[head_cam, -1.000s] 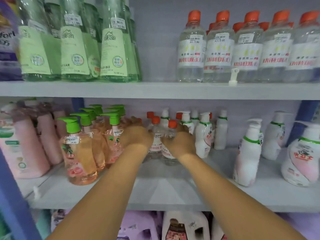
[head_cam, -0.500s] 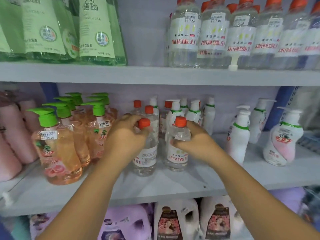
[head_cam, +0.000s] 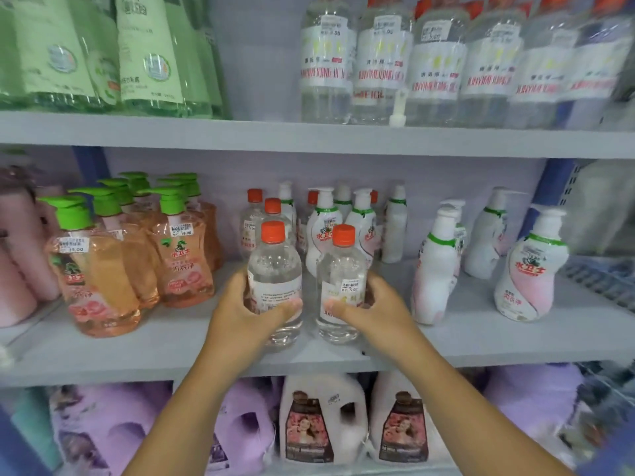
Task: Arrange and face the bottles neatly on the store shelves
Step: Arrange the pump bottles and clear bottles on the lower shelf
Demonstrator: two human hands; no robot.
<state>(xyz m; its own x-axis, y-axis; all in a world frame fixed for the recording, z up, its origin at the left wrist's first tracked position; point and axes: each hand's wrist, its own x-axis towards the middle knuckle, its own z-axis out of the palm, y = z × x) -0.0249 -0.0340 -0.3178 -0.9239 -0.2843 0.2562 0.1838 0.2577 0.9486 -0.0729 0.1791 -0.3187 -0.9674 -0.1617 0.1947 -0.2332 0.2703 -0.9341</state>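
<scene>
Bare forearms — no sleeves — bare hands [head_cam: 252, 314]

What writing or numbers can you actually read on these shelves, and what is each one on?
"19.00": price sticker on the front orange pump bottle.
"5.00": price sticker on the clear bottle in the right hand.
"水卫士": red brand on the white pump bottle at the right.
The label of the clear bottle in the left hand and the top-shelf labels are too blurred.

A shop, grey shelves [head_cam: 309, 135] stocked with rows of price-stickered detergent bottles [head_cam: 178, 255]
</scene>
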